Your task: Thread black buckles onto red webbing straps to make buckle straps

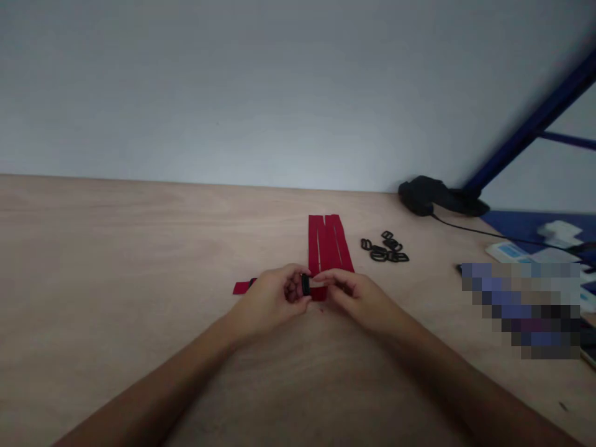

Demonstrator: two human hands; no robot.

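Observation:
Near the middle of the table, my left hand (274,295) is closed on a small black slider buckle (305,285), held upright between thumb and fingers. My right hand (351,295) is closed just to its right, fingertips reaching the buckle. A red webbing strap (319,295) shows under the right fingers, which appear to pinch it; whether it passes through the buckle is hidden. Another red strap end (241,288), with a dark piece on it, sticks out left of my left hand. Several red strips (329,243) lie side by side just beyond the hands.
Several loose black buckles (385,248) lie in a pile right of the strips. A black object with a cable (435,194) rests at the back right by the wall. White packets (507,251) and a blurred-out patch (521,310) are at the right edge.

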